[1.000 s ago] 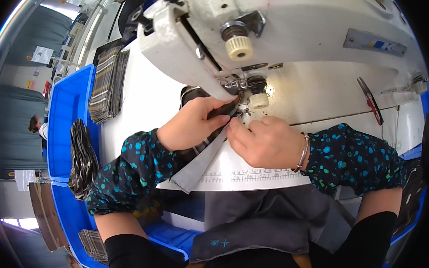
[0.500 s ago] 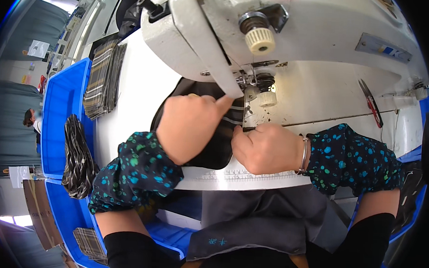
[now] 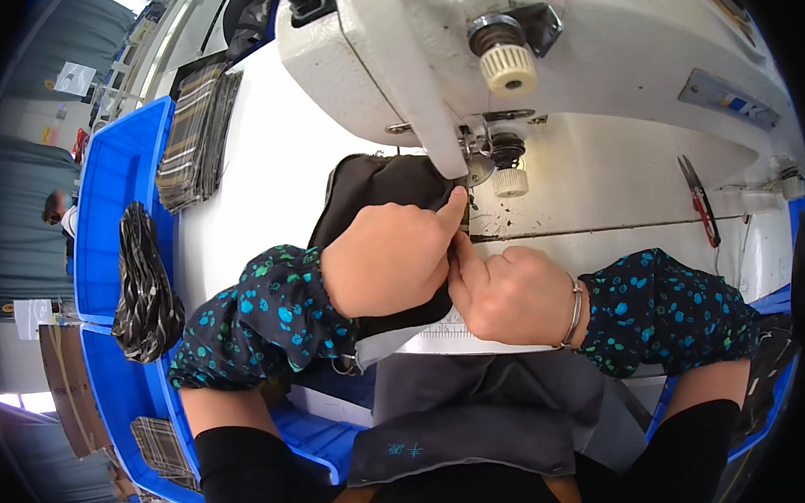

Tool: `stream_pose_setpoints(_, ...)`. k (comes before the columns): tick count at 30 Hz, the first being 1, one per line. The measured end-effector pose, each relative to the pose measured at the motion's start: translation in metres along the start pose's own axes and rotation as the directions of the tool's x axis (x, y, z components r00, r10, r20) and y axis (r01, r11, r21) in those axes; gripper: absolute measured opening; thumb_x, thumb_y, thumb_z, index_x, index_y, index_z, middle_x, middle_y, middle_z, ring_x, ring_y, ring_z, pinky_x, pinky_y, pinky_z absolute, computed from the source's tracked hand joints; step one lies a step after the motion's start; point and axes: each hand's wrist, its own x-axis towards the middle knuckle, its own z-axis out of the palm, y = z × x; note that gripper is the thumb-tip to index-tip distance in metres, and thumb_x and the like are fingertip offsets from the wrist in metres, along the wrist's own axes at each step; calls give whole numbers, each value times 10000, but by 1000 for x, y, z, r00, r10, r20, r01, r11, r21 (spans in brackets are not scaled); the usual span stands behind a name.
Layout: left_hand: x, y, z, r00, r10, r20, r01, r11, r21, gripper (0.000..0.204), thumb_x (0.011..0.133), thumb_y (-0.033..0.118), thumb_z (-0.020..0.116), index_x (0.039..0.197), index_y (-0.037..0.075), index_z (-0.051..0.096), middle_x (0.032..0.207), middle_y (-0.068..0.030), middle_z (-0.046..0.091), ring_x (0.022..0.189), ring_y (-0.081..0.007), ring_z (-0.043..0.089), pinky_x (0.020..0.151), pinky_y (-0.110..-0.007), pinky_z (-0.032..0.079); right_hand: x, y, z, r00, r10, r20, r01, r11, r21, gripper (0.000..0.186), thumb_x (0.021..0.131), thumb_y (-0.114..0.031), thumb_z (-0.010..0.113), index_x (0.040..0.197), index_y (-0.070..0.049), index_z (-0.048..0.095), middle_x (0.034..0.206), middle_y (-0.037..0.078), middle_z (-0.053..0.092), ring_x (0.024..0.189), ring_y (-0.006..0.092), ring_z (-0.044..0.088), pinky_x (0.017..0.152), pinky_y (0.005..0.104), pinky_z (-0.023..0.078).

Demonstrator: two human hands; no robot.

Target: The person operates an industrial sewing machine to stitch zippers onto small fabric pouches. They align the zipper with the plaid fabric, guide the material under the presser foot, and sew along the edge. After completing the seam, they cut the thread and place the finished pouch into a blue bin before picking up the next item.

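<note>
A white sewing machine head [image 3: 377, 66] stands over the work, its needle and presser foot area [image 3: 478, 168] partly hidden behind the white guard. A dark fabric piece with a zipper edge [image 3: 356, 189] lies at the foot, with pale material showing below it. My left hand [image 3: 393, 256] is on this fabric, index finger stretched toward the foot and the other fingers curled on the cloth. My right hand [image 3: 510, 295] is closed on the fabric's right edge just below, its fingertips touching or nearly touching the left hand's.
Red-handled scissors [image 3: 700, 201] lie at right. At left are a stack of plaid pieces [image 3: 191, 133], a bundled fabric strip [image 3: 143, 282] and blue bins [image 3: 110, 206], one holding plaid pieces [image 3: 163, 449]. A person [image 3: 59, 212] sits in the left background.
The fabric now lies with more of its dark side up and has shifted. My left hand has moved down and right, its index finger extended; my right hand moved slightly right and down.
</note>
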Motion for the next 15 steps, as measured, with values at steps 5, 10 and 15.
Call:
stream_pose_setpoints(5,1,3,3,999,12,-31,-12,1000,-8,618,865,146,628,1405,-140,536,729,-188,703,630,-363,702,587,-463,559,0,1,0,1000,12,-10,-12,1000,-28,306,740,-169,685,893,89,748,989,410,720,510,207,657,429,309,470)
stream_pose_setpoints(10,10,-3,0,999,-47,23,48,997,-55,616,875,124,637,1442,-75,502,787,-218,704,731,-422,700,646,-514,555,1,6,7,999,46,-27,-49,995,-91,303,751,-165,680,891,96,742,983,416,716,508,209,656,430,310,473)
stream_pose_setpoints(15,-6,6,-7,999,-2,35,4,998,-58,630,844,103,665,1445,-30,532,934,-204,722,848,-411,712,695,-503,562,1,6,3,998,55,2,-55,993,-107,309,759,-167,676,884,108,740,978,418,715,515,214,652,443,309,479)
